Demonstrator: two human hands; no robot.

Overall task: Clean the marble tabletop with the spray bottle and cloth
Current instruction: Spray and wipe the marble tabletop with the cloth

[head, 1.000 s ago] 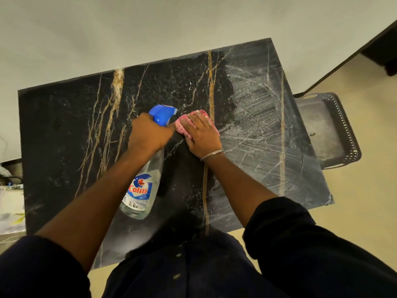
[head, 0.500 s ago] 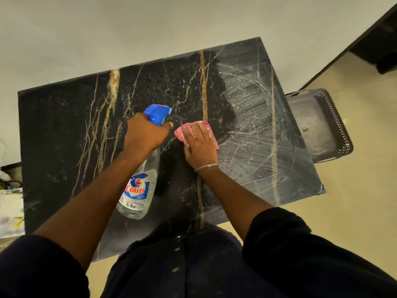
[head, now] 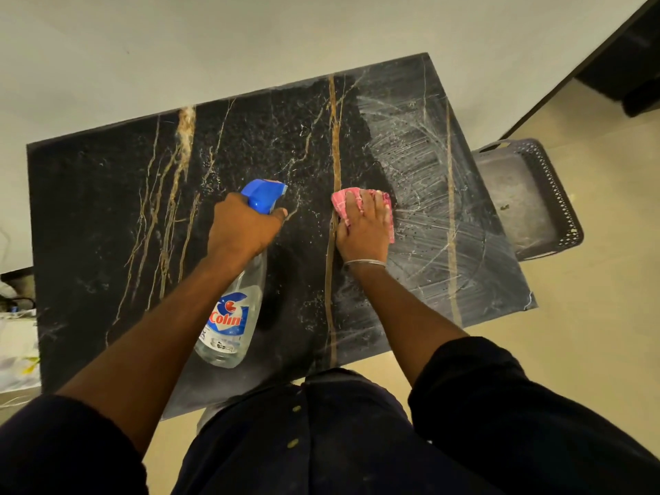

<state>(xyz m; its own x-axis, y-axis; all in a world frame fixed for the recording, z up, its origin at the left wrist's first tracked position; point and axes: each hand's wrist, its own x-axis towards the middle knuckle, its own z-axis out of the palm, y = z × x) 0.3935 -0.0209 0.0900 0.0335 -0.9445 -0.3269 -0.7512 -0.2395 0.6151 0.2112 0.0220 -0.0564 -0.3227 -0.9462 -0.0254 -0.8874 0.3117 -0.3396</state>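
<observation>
The black marble tabletop (head: 107,216) with gold veins fills the middle of the head view. Its right part carries wet, whitish wipe streaks (head: 425,216). My left hand (head: 243,230) grips the neck of a clear spray bottle (head: 232,316) with a blue trigger head, held tilted above the table's middle, nozzle pointing away from me. My right hand (head: 364,226) presses flat on a folded pink cloth (head: 343,200) lying on the marble beside a long gold vein, at the edge of the streaked area. A thin bangle circles that wrist.
A dark plastic basket (head: 557,209) sits on the beige floor past the table's right edge. The table's far edge meets a white wall. Papers and cables (head: 14,334) lie off the left edge. My dark clothing covers the near edge.
My right hand has slid the pink cloth to the right, away from the bottle's nozzle, towards the streaked part. The left hand and bottle have held roughly their place.
</observation>
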